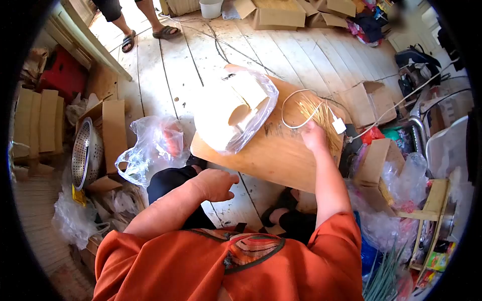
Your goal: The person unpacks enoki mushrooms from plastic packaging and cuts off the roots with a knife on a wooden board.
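My right hand is at the right side of a wooden board, its fingers closed at the near edge of a pile of thin straw-coloured sticks. The fingertips are partly hidden. A white cable loops beside this hand and ends in a white plug lying over the sticks. Above my lap, my left hand holds nothing, with the thumb and a finger apart. On the board's left part sits a clear plastic bag around pale, overexposed contents.
Left of the board lies a plastic bag with something reddish inside. A metal colander leans on a cardboard box. Boxes, bags and a wooden rack crowd the right. A person's sandalled feet stand at the back.
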A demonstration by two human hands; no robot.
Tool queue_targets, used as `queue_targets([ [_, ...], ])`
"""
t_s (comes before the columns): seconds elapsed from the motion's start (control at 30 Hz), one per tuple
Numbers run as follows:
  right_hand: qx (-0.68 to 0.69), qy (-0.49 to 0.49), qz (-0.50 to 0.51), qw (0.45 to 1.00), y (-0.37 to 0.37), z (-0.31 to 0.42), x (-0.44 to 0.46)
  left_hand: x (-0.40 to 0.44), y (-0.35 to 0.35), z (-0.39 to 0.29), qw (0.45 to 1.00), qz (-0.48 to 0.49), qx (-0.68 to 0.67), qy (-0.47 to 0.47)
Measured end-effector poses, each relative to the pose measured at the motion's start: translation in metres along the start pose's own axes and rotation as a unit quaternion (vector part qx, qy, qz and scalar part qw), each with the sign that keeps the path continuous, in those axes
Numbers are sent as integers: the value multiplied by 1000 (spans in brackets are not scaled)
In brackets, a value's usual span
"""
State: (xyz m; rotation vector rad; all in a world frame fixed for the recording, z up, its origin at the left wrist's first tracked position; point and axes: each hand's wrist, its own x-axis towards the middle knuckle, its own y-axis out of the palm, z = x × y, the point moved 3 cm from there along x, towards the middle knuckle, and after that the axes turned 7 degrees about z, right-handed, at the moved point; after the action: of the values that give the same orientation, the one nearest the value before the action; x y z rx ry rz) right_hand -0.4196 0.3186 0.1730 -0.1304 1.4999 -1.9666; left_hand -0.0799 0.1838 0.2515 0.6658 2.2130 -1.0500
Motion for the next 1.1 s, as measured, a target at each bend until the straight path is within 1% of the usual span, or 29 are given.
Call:
queue_targets([
  [0.07,49,-34,38,998,1,-2,-30,0,1,0,1000,-14,3,12],
  [0.1,45,-29,33,998,0,-8,-46,-1,1,-2,999,-27,4,20],
  [0.17,123,-73,117,983,3,-21,-78,-4,1,-7,999,-40,3,24],
  [0.2,121,-70,110,984,-2,-29,-96,-5,1,-10,999,-46,-5,26],
  [0.27,131,-77,195,969,-13,-38,-138,-6,3,-14,998,-54,-9,30],
  [0.3,131,-79,188,970,-25,-40,-160,-5,4,-16,998,-51,3,34],
  [0.37,138,-68,207,966,-39,-47,-202,-3,7,-18,998,-51,21,36],
  [0.43,207,-44,168,963,-34,-73,-238,-3,12,-18,998,-50,22,29],
  [0.5,169,-16,163,972,-4,-121,-258,-3,18,-19,998,-51,33,12],
  [0.6,151,-41,139,978,-25,-96,-279,-9,30,-16,998,-43,40,-9],
  [0.67,192,-11,92,977,-29,-96,-280,-17,33,-16,997,-28,58,-34],
  [0.7,199,-18,89,976,-25,-103,-277,-17,35,-13,996,-31,70,-49],
  [0.77,117,-7,105,987,-17,-119,-272,-20,32,-12,997,-60,41,-28],
  [0.8,135,4,109,985,-14,-121,-270,-26,29,-14,996,-66,45,-31],
  [0.83,137,-3,106,985,-13,-122,-267,-35,23,-16,990,-134,-40,14],
  [0.87,166,-5,115,979,-12,-123,-264,-43,17,-16,970,-200,-127,60],
  [0.9,195,-8,125,973,-12,-124,-261,-49,16,-11,936,-228,-251,95],
  [0.93,195,-12,125,973,-11,-126,-257,-61,11,-6,869,-264,-386,159],
  [0.97,209,-3,128,970,-9,-129,-255,-75,6,2,779,-292,-510,219],
  [1.03,225,7,133,965,-7,-133,-251,-110,-13,21,647,-348,-630,254],
  [1.07,214,0,139,967,-6,-134,-250,-129,-29,33,599,-383,-656,251],
  [1.1,202,-8,146,968,-6,-135,-248,-150,-47,42,563,-427,-665,241],
])
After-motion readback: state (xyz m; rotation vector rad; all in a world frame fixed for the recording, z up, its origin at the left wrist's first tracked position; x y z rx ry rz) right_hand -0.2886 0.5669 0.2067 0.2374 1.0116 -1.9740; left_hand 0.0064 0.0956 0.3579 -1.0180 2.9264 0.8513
